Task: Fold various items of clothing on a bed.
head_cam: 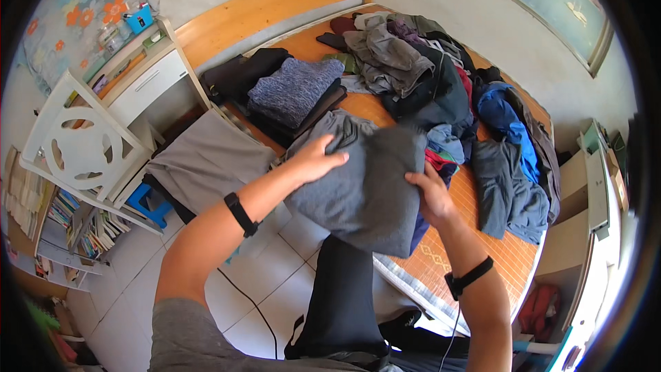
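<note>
A dark grey garment [356,191], partly folded, is held up between my two hands over the front edge of the bed. My left hand [317,159] grips its left side, thumb on top and the other fingers hidden beneath the cloth. At the opposite edge, my right hand [435,194] pinches the fabric with the thumb on the near face. The garment's right part is blurred. Just behind it sits a stack of folded clothes topped by a speckled blue-grey knit [294,90]. Red and blue cloth [439,159] shows beside my right hand.
A heap of loose clothes [413,62] covers the bed's far side. Grey trousers [503,186] and a blue jacket [508,119] lie on the right of the woven mat [439,263]. Grey cloth [211,157] drapes near a white chair [85,147]. A cable [258,310] crosses the tiled floor.
</note>
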Tool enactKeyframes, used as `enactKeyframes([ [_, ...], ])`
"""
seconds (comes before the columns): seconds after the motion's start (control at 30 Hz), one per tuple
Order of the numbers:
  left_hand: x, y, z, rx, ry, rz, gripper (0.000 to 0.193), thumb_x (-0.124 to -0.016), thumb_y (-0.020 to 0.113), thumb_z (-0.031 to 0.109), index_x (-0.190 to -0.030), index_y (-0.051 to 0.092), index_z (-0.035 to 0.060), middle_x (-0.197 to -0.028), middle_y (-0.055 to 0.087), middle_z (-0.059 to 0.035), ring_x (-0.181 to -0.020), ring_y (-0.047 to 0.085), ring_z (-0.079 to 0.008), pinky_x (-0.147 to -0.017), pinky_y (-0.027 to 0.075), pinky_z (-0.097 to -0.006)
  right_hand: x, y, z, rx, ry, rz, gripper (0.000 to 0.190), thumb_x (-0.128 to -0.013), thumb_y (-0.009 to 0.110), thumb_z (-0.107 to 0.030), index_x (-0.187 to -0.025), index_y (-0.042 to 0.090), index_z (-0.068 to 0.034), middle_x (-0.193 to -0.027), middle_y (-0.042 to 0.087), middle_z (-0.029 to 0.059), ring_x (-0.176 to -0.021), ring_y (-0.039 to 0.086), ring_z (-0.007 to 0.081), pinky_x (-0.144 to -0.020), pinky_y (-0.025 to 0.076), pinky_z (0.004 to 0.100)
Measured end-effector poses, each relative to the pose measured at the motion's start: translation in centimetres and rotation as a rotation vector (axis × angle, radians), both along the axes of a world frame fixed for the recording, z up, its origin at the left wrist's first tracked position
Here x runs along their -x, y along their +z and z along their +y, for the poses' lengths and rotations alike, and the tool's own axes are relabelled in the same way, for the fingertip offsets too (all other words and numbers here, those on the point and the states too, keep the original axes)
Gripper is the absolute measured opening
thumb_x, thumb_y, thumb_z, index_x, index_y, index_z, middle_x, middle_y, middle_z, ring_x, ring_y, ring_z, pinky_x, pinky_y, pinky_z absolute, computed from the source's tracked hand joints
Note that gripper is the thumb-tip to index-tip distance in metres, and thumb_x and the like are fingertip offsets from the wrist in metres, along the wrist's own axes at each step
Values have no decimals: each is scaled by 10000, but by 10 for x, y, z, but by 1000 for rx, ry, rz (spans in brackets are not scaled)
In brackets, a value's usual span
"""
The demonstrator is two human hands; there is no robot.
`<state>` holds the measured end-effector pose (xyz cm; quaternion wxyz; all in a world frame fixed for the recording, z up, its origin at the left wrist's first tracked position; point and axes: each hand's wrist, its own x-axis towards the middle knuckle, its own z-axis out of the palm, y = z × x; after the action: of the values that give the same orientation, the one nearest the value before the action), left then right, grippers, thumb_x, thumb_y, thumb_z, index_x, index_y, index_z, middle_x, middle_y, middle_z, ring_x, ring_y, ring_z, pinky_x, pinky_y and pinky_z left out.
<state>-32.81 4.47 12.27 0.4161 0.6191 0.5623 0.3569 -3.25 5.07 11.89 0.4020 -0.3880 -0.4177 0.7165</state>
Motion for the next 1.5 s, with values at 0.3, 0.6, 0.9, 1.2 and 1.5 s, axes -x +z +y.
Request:
enactKeyframes([
  [0.3, 107, 17, 69, -142, 153, -26, 484, -904, 719, 251, -1259, 579, -46, -1141, 672, -115, -1039, 617, -169, -936, 489, -328, 75, 18, 60, -57, 74, 178, 640, -913, 627, -124, -1491, 358, -65, -1404, 511, 135, -1261, 519, 268, -1082, 400, 424],
  [0.6, 232, 8, 181, -343, 768, 807, 794, -905, 662, 483, -1491, 358, 42, -1543, 316, -248, -1445, 283, -408, -1171, 282, -477, 66, -41, 55, -207, 124, 84, 825, -918, 647, -163, -1582, 166, -76, -1584, 266, 190, -1359, 452, 321, -1018, 449, 425],
  [0.9, 85, -66, 180, -417, 135, 1106, 978, -705, 828, 503, -1466, 381, 80, -1493, 378, -204, -1401, 337, -396, -1086, 359, -560, -98, -28, 25, -198, -278, -157, 549, -960, 589, -185, -1453, 411, -22, -1413, 525, 149, -1186, 604, 257, -921, 494, 382],
  [1.2, 80, -75, 173, -307, 151, 1249, 907, -776, 752, 141, -1532, 256, 68, -1566, 266, -202, -1460, 245, -400, -1169, 258, -527, -235, -53, -73, -173, 9, -978, 431, -954, 664, -233, -1321, 576, -26, -1272, 633, 137, -1100, 654, 252, -953, 522, 349],
  [1.5, -105, -39, 91, -414, -494, 764, 776, -815, 744, 232, -1453, 369, -5, -1510, 334, -257, -1426, 307, -436, -1184, 274, -471, -418, -12, -144, -13, 83, -1443, 519, -903, 698, -314, -1305, 563, -16, -1189, 677, 170, -1051, 684, 286, -938, 526, 381],
])
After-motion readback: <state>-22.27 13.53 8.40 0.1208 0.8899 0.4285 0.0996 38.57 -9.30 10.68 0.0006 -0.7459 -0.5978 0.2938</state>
